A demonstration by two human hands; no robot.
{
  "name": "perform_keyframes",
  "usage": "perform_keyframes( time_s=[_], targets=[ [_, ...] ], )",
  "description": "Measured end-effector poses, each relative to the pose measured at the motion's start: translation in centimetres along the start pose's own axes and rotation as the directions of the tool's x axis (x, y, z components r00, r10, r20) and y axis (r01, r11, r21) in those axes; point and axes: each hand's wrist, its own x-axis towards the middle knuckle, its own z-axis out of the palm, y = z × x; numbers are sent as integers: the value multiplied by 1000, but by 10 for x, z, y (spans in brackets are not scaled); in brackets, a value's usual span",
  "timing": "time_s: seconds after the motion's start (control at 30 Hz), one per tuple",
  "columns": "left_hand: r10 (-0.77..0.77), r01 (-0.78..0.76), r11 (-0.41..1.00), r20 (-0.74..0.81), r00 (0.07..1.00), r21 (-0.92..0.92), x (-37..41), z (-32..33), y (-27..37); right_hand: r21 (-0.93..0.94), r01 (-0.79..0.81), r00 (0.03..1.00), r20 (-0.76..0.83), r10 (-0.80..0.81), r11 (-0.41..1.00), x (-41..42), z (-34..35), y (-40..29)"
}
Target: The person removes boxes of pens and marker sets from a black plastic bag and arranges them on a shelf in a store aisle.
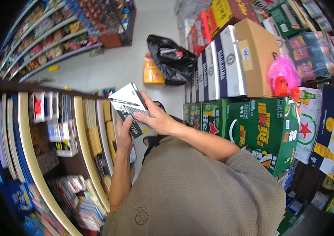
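Both of my hands hold one black-and-white pen box [125,101] in front of my body, above the aisle floor. A pen is pictured on its face, and the box bears writing. My left hand [123,132] grips the near left edge, its thumb lying on the dark part of the face. On the other side, my right hand [153,116] wraps the right edge with the thumb pressed on the front. The box is tilted, and whether it is closed at its far end is hard to tell.
Stationery shelves [81,141] with notebooks and envelopes run along my left. Stacked beer cartons [267,129] and a brown cardboard box [257,59] line the right. A black plastic bag [170,63] and an orange package [152,70] lie on the aisle floor [119,63] ahead.
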Motion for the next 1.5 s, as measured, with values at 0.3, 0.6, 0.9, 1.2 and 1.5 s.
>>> perform_keyframes(
  time_s=[0.3, 0.6, 0.9, 1.2, 1.5],
  targets=[
    [173, -236, 967, 426, 888, 99, 193, 192, 65, -138, 170, 738, -639, -219, 976, 54, -162, -61],
    [-345, -70, 903, 814, 468, 423, 306, 521, 61, -313, -10, 62, -948, -312, 950, -14, -380, -141],
    [-146, -807, 311, 864, 481, 502, 349, 564, 46, -284, -576, -29, -930, -366, 767, -19, -431, -139],
    [5, -316, 438, 350, 937, 841, 584, 203, -52, -773, 72, 409, -554, -726, 630, 100, -296, -96],
    [294, -289, -215, 344, 892, 933, 642, 91, -218, -683, -610, 783, -597, 173, 402, 278, -315, 287]
  ],
)
